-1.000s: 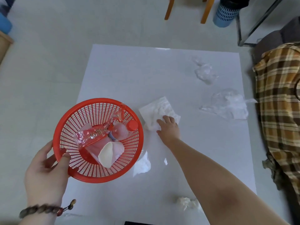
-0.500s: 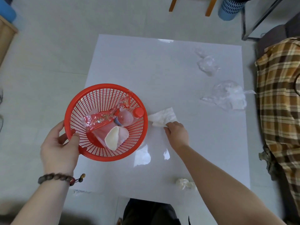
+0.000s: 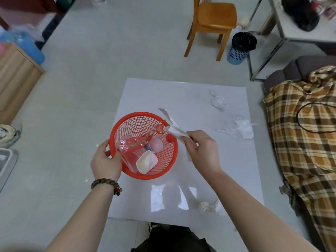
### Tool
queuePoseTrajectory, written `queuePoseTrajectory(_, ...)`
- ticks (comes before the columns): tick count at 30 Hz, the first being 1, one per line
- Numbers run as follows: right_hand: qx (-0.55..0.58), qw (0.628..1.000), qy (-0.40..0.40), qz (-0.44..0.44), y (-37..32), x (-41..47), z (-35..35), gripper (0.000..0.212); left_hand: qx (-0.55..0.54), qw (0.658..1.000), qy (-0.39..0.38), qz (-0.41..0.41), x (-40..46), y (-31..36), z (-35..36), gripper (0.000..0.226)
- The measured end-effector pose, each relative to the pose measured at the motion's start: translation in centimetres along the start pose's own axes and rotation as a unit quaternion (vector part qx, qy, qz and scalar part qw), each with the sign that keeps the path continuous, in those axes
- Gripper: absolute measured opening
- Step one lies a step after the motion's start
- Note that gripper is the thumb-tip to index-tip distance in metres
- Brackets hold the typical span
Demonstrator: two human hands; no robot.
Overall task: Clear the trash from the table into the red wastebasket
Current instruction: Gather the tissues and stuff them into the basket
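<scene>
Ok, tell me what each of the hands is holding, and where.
Left hand grips the red wastebasket by its near-left rim; right hand pinches the white tissue at its lower end.

Red mesh wastebasket [image 3: 140, 122], white tissue [image 3: 172, 127], white table [image 3: 145, 91], brown/orange plaid cloth [image 3: 307, 142]

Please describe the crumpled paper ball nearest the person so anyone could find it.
On the white square table, look at the near edge beside the right forearm. The small cream crumpled paper ball sits there, opaque, unlike the clear plastic wrappers farther back.

left hand [image 3: 106, 160] gripping, right hand [image 3: 201, 150] pinching
</scene>
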State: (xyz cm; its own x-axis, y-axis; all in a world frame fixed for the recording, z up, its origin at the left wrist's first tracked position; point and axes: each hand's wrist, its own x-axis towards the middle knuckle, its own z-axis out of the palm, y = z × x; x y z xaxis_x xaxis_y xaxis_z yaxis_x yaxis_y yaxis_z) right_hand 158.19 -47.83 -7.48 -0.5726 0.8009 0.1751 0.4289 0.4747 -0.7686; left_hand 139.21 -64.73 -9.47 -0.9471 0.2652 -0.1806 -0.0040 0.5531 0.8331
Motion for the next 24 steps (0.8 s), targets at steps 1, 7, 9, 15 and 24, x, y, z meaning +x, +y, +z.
queuePoseTrajectory(1,0.0,1.0,-0.002,-0.017,-1.0,-0.1,0.3,0.007,-0.009,1.0,-0.011,-0.003,-0.3,0.3,0.1,0.043)
queuePoseTrajectory(7,-0.06,0.992,-0.073,-0.077,-3.2,-0.9,4.7,0.012,-0.024,0.996,-0.079,0.017,-2.4,1.1,0.9,0.037)
queuePoseTrajectory(9,-0.097,0.982,-0.142,-0.076,-2.6,-1.4,6.3,0.017,-0.018,0.995,-0.097,0.024,-3.1,1.3,0.9,0.034)
queuePoseTrajectory(15,-0.229,0.924,-0.304,-0.043,-1.1,-3.5,8.9,0.041,-0.016,0.991,-0.126,0.042,-3.5,1.3,0.7,0.034)
queuePoseTrajectory(24,-0.189,0.944,-0.271,-0.008,-2.3,-5.2,7.1,0.055,-0.01,0.99,-0.128,0.058,-2.9,0.2,0.6,0.037)
